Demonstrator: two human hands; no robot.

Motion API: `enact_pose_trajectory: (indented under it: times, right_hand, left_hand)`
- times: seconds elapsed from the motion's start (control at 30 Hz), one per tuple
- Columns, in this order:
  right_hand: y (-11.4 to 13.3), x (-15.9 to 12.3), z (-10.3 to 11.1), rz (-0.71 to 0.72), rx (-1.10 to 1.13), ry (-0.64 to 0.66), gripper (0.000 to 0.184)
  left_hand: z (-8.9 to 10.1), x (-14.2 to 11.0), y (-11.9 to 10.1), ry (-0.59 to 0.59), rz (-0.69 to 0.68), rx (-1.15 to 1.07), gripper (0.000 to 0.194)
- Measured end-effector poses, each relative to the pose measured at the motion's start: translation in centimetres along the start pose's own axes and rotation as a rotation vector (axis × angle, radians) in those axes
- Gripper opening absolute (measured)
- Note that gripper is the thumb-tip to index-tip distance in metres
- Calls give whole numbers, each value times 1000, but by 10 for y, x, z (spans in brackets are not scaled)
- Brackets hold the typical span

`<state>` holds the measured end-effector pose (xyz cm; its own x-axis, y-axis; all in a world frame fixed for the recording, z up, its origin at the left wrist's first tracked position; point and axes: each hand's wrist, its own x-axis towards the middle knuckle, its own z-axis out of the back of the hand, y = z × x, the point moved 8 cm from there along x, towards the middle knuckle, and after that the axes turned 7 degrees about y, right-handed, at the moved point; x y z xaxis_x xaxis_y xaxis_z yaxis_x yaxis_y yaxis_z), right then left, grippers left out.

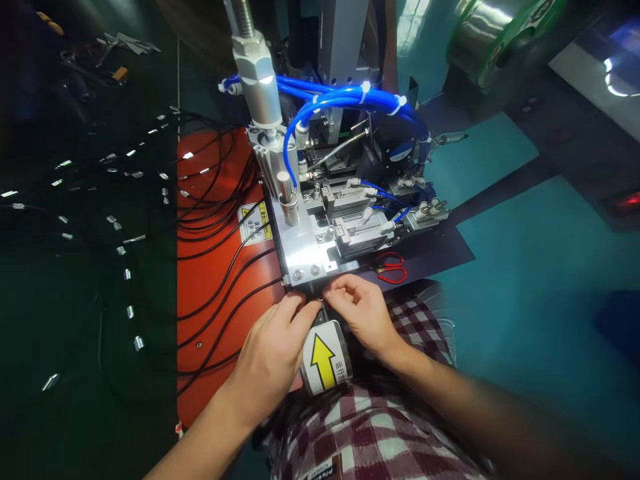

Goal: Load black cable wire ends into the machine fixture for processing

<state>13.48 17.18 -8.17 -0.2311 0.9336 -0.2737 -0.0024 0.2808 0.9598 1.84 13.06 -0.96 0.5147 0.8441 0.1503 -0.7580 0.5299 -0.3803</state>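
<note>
At the front edge of a metal machine with pneumatic cylinders (303,257), both hands meet over a narrow dark track (321,313). My left hand (273,343) is closed, its thumb and forefinger pinched together beside the track. Just right of it, my right hand (364,313) is also closed, its fingertips pressed together against the machine's front. Whatever lies between the fingers is too small or hidden to name. Below the fingertips sits a white label with a yellow arrow (323,360). Red-handled scissors (393,268) lie right of the machine, beyond my right hand.
Black cables with metal ends (220,290) run over an orange-red board (215,360) on the left. Blue air tubes (345,99) arch above the machine beside an upright cylinder (263,93). A wire spool with a green rim (500,40) stands at the back right.
</note>
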Motion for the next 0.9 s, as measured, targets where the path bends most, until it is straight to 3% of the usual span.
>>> enact_pose_trajectory:
  times: [0.17, 0.23, 0.37, 0.67, 0.9]
  right_hand:
    - [14, -6, 7, 166, -283, 14, 13]
    - [14, -6, 8, 164, -352, 54, 15]
    - [5, -4, 6, 94, -302, 103, 19]
    - [21, -11, 5, 206, -495, 19, 13]
    - [8, -9, 9, 108, -371, 56, 16]
  left_hand:
    - [1, 1, -1, -6, 6, 10, 30]
    - [1, 1, -1, -11, 2, 1, 29]
    - [1, 0, -2, -18, -12, -8, 28]
    - [1, 0, -2, -9, -10, -2, 28]
    - [1, -1, -2, -5, -13, -24, 29]
